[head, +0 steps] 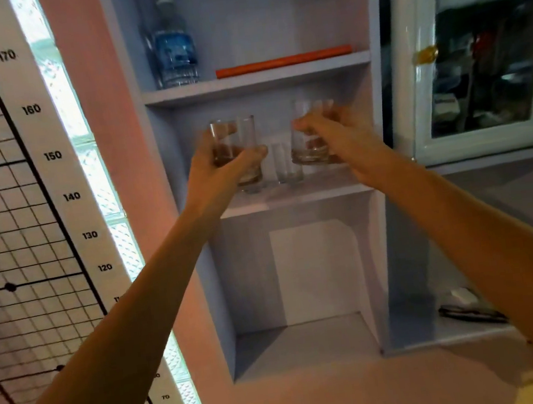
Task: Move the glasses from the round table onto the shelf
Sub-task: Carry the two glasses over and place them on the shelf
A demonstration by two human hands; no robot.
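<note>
Between both held glasses (236,152), a small glass (287,163) occupies the shelf (294,197).

On the left wall a white height scale (56,179) runs down beside a black grid, its black numbers reading 170, 160, 150, 140, 130 and 120, then 70 near the bottom. The blue label on the water bottle (175,51) is too blurred to read.
</note>
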